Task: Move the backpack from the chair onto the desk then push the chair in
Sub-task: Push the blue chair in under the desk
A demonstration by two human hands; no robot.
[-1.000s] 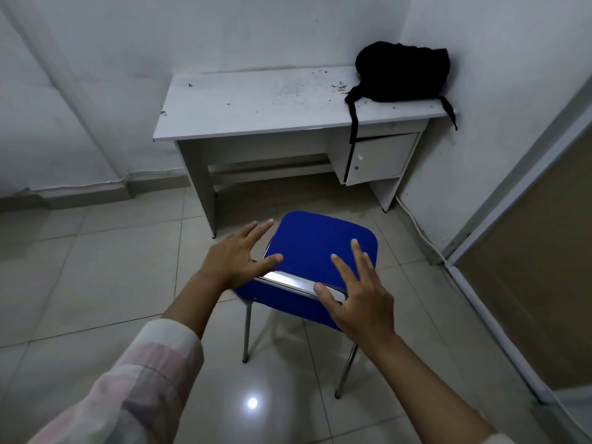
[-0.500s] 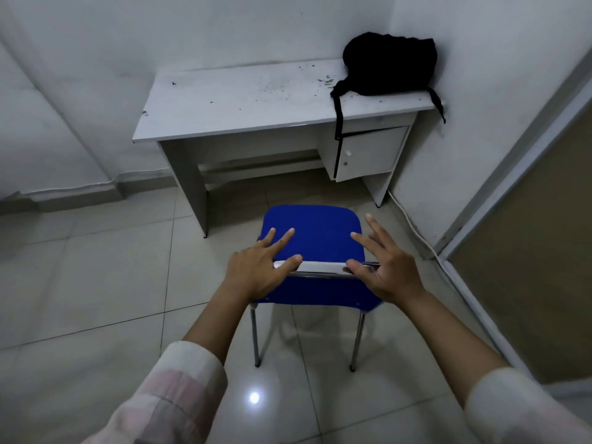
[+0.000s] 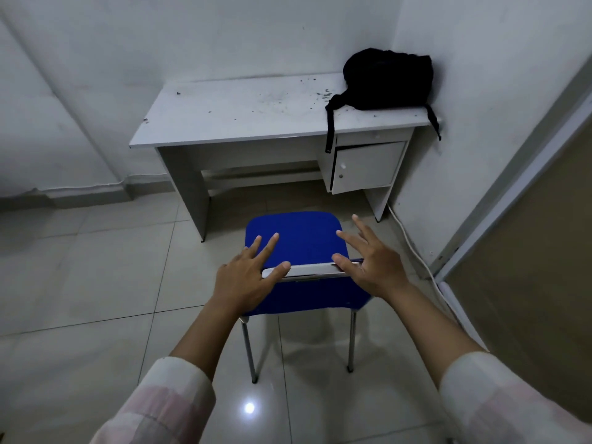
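Observation:
A black backpack lies on the right end of the white desk, in the corner, with straps hanging over the front edge. A blue chair stands on the floor in front of the desk, its back toward me. My left hand rests on the left end of the chair's top rail, fingers spread, thumb along the rail. My right hand rests on the right end of the rail, fingers spread over the seat. Neither hand is curled around the rail.
The desk has a small cupboard door under its right side and open leg room to the left. A white cable runs along the right wall. A brown door stands at the right. The floor is glossy tile.
The chair has turned so its back squarely faces me and now lines up with the desk opening. Both hands moved with it, staying on the top rail.

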